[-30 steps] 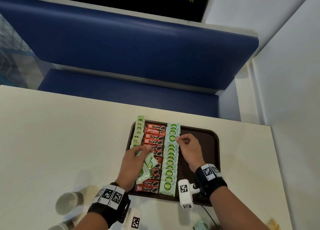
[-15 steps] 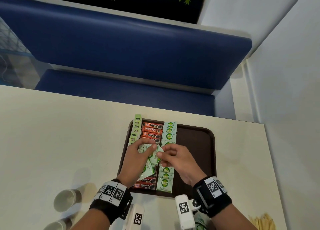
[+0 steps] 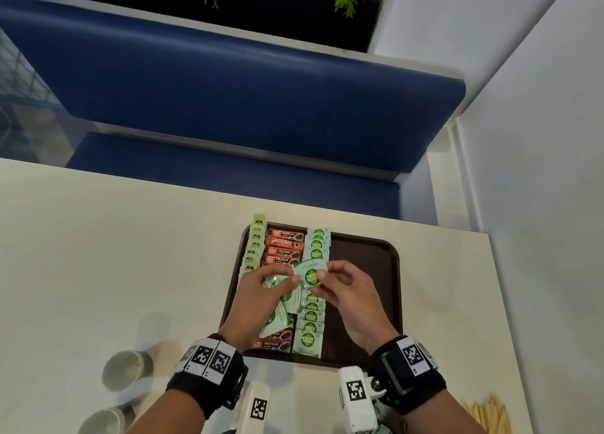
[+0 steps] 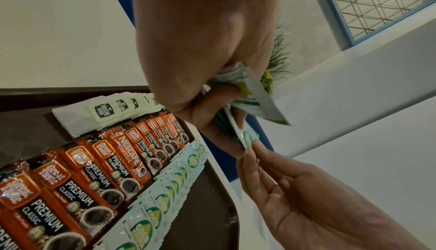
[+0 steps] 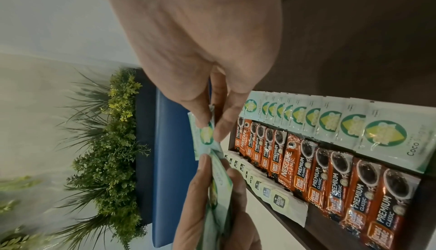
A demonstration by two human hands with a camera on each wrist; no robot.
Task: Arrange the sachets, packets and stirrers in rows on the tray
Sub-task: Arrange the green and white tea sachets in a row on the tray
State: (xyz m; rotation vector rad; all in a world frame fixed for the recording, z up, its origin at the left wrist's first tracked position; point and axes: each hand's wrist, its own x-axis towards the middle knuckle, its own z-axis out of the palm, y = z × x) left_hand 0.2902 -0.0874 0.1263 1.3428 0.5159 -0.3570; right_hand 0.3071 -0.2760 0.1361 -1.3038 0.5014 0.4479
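Note:
A dark brown tray holds three rows: pale green tea bags, orange coffee packets and light green coco sugar sachets. My left hand hovers over the tray's middle and grips a bunch of sugar sachets, also seen fanned out in the left wrist view. My right hand pinches one sugar sachet at the top of that bunch, thumb and forefinger on it. Part of the sachet and coffee rows is hidden under both hands.
Two paper cups stand on the cream table at the near left. A pile of wooden stirrers lies at the near right. The tray's right half is bare. A blue bench runs beyond the table's far edge.
My right hand left the far sachet row and came to the left hand's bunch. It now pinches one sachet there. The left hand rose a little with the bunch.

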